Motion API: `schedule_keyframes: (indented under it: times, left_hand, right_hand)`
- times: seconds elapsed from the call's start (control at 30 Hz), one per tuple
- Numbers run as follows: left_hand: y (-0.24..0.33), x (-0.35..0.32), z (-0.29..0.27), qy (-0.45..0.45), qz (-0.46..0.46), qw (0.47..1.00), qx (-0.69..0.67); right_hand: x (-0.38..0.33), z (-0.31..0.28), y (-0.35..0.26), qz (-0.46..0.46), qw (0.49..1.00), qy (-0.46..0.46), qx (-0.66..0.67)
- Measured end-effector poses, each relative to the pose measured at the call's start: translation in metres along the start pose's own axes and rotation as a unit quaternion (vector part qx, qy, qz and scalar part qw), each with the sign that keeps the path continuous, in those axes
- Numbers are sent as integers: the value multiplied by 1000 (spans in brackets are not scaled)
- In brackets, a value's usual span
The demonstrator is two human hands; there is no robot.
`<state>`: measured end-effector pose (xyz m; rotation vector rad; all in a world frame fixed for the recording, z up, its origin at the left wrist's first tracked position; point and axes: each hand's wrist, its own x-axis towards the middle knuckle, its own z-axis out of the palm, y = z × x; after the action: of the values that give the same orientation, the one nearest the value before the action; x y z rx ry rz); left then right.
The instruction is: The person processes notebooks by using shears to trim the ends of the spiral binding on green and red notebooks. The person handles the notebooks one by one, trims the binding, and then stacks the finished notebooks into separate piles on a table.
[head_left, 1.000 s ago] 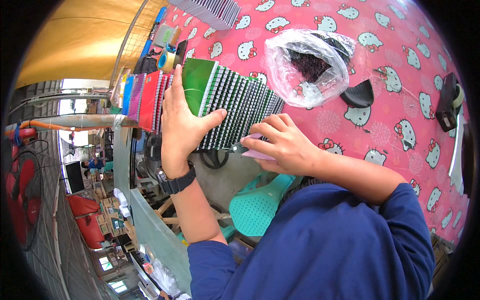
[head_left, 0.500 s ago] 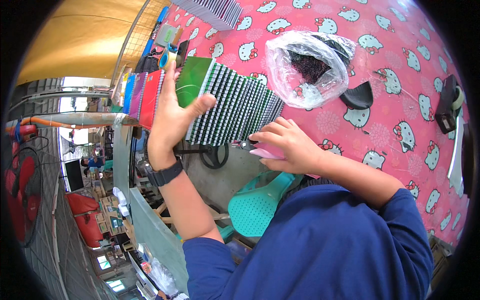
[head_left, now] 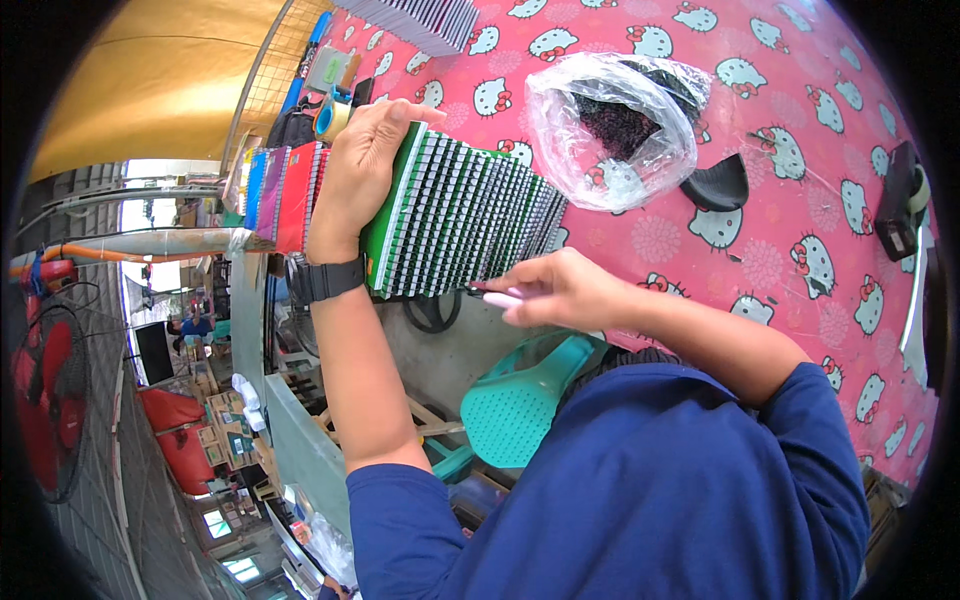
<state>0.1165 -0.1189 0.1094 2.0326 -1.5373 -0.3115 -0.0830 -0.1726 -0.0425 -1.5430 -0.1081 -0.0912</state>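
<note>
We lay our left hand (head_left: 362, 165) against the outer green cover (head_left: 377, 242), its grip bent over the edge at 12 o'clock; whether it pinches, we cannot tell. The row of green spiral notebooks (head_left: 462, 215) sits at that hand's 4 o'clock and our right hand's (head_left: 562, 288) 10 o'clock, by the desk (head_left: 600, 245) edge. Our right grip pinches a pink tool (head_left: 506, 299), near the row's lower end. An orange mark (head_left: 370, 266) on the cover is too small to read.

On the table (head_left: 655, 240), I saw notebooks (head_left: 455, 215) left of the bag (head_left: 552, 130), with the tape dispenser (head_left: 895, 205) far right.
</note>
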Motion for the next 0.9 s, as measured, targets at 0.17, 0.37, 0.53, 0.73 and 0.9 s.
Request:
schedule_keyframes:
  times: [0.17, 0.37, 0.53, 0.73, 0.9]
  left_hand:
    - [-1, 0, 1, 17, -48, 999, -1]
    - [1, 1, 0, 19, -39, 999, 0]
    - [5, 2, 1, 16, -42, 999, 11]
    - [2, -1, 1, 15, -46, 999, 8]
    - [6, 1, -3, -15, -47, 998, 49]
  right_hand:
    - [-2, 1, -4, 48, 994, -23, 100]
    - [-14, -2, 2, -197, 908, 160, -334]
    - [-4, -3, 10, -236, 873, 175, -390]
    - [-8, 2, 2, -226, 881, 168, -381]
    - [-12, 5, -11, -188, 879, 190, -394]
